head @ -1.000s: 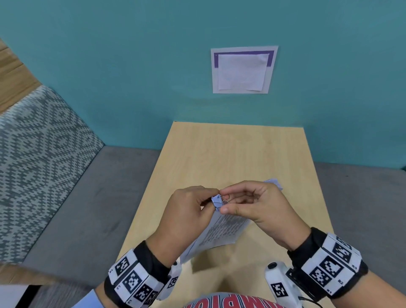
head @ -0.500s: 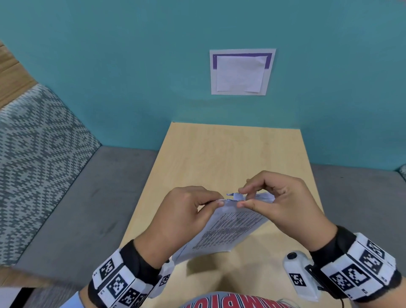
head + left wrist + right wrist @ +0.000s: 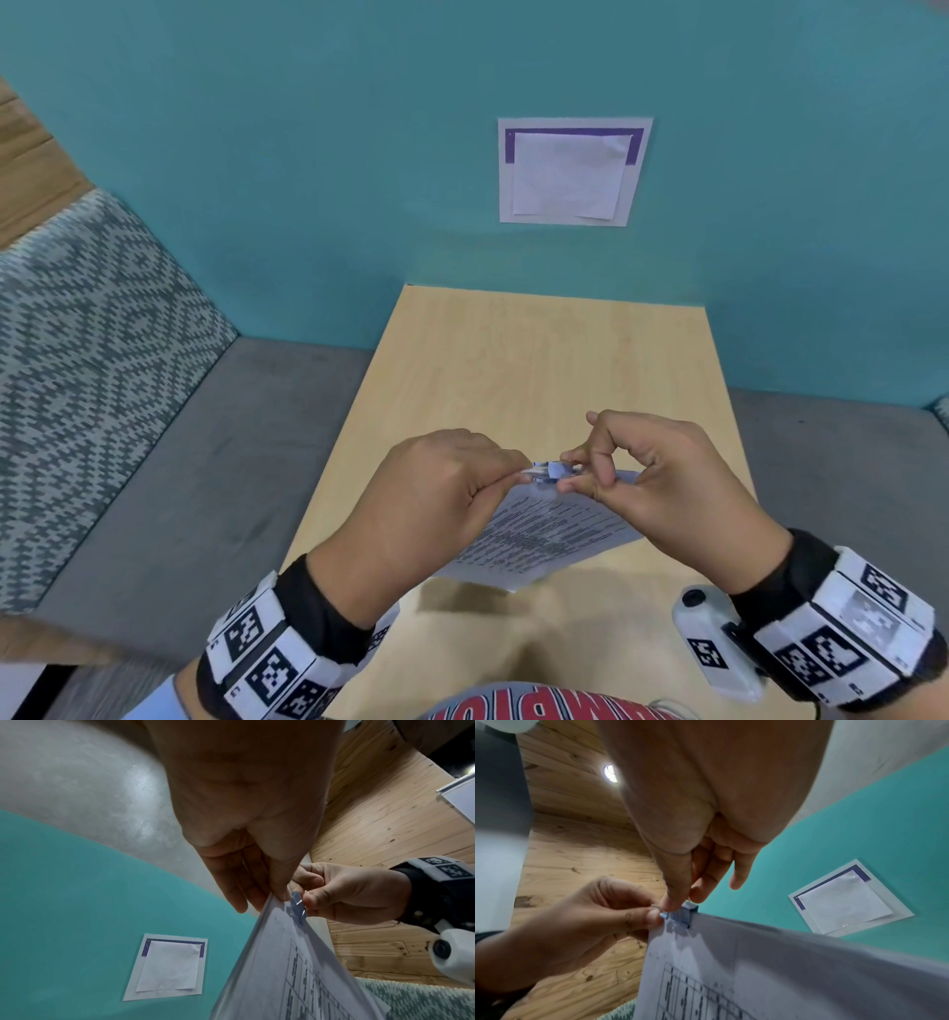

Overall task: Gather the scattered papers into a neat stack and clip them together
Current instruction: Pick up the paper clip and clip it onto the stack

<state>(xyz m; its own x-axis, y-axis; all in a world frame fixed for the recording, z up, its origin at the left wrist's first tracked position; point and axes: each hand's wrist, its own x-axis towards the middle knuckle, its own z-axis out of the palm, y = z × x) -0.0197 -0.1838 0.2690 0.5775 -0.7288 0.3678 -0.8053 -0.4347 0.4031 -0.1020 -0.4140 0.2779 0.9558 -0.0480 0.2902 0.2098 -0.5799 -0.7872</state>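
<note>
I hold a stack of printed papers [image 3: 544, 534] lifted above the wooden table [image 3: 539, 370]. A small blue binder clip [image 3: 552, 470] sits on the stack's top corner. My left hand [image 3: 436, 503] pinches that corner beside the clip. My right hand [image 3: 631, 483] pinches the clip's wire handle between thumb and forefinger. In the left wrist view the clip [image 3: 296, 907] bites the paper edge [image 3: 270, 953], with the right hand's thumb [image 3: 316, 902] against it. In the right wrist view the clip [image 3: 681, 914] is between the right fingertips [image 3: 672, 902] and the left thumb [image 3: 652, 915].
A white sheet with a purple band [image 3: 572, 172] is fixed to the teal wall behind the table. A grey bench [image 3: 169, 488] and a patterned cushion [image 3: 77, 360] lie to the left. A wooden ceiling shows in the wrist views.
The right hand has opened out from its tight hold around the clip, and now only its thumb and forefinger pinch the handle. The papers have tilted flatter and shifted slightly right.
</note>
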